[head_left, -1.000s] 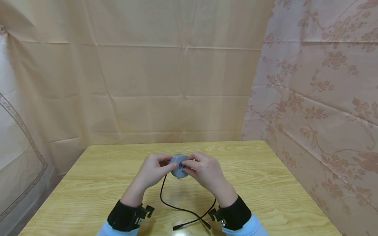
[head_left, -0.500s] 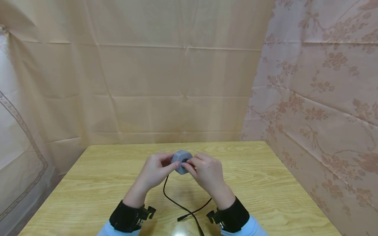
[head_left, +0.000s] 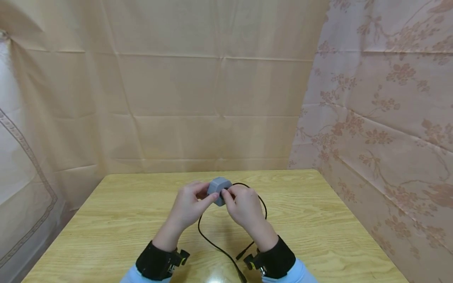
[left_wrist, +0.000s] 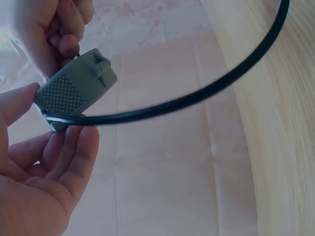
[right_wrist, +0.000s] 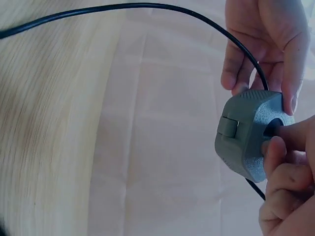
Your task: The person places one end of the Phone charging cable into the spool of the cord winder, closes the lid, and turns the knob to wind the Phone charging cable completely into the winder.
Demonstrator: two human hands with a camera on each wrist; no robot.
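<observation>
My left hand (head_left: 189, 206) holds a grey snap-on ferrite core (head_left: 220, 184) by one edge, thumb on the near side and fingers behind. Ridged grip texture and a small latch show on the core (right_wrist: 231, 137) in the right wrist view. The fingertips of my right hand (head_left: 245, 208) are at the round hole in its face, pinching what looks like the black cable (head_left: 212, 242); they mostly hide that spot. One stretch of cable (left_wrist: 162, 109) leaves the core beside my left fingers. Another loops behind my right hand.
Below the hands is a wood-grain table (head_left: 141, 228). A cable plug (head_left: 241, 255) hangs near my right wristband, and the cable's thicker part (head_left: 240, 273) runs off the bottom edge. Beige cloth (head_left: 212, 98) hangs behind, flowered cloth (head_left: 382, 137) at the right.
The core has risen slightly and shifted right with both hands. A cable loop now shows above and behind my right hand, and the cable plug has swung right.
</observation>
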